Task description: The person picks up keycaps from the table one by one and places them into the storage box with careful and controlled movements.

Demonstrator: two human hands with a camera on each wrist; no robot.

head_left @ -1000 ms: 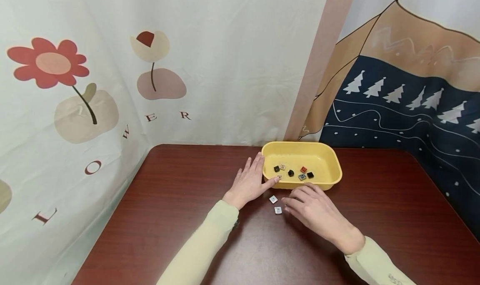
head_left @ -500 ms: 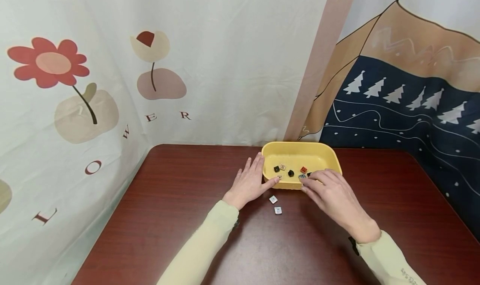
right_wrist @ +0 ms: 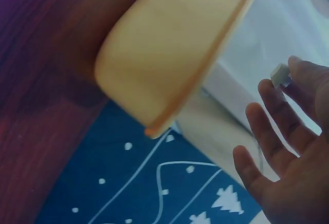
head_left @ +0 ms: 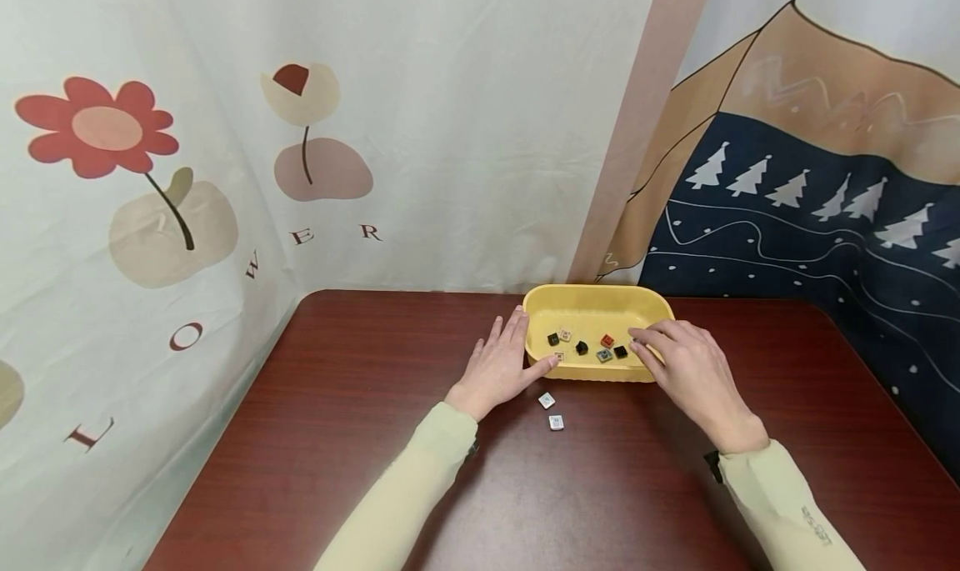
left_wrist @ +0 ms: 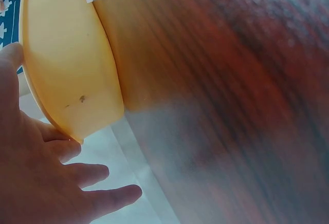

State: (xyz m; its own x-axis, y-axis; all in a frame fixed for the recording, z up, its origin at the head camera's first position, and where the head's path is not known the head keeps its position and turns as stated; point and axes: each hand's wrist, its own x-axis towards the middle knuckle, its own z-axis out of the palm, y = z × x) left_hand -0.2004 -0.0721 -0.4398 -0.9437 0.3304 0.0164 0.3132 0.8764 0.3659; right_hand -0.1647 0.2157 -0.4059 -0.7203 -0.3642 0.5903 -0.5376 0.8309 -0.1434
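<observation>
A yellow plastic tub (head_left: 600,373) stands at the back of the table, holding several small square keycap-like pieces: black (head_left: 620,352), red (head_left: 607,340), grey (head_left: 604,355) and beige ones. My left hand (head_left: 495,369) rests against the tub's left end, fingers straight and spread, thumb over the front rim. Over the tub's right end, my right hand (head_left: 692,375) pinches a small white keycap-like piece (right_wrist: 280,75) between thumb and index finger; its other fingers are extended. On the table in front of the tub lie two white square pieces, one nearer the tub (head_left: 547,400) and one closer to me (head_left: 556,423).
The dark red-brown wooden table (head_left: 337,438) ends at the back against a white cloth (head_left: 465,137) with printed flowers. A navy and tan cloth (head_left: 787,212) with white trees hangs at the right. Pale sleeves cover both forearms.
My right hand has moved from the table in front of the tub up and right to over its right end. The left hand and tub stay in place.
</observation>
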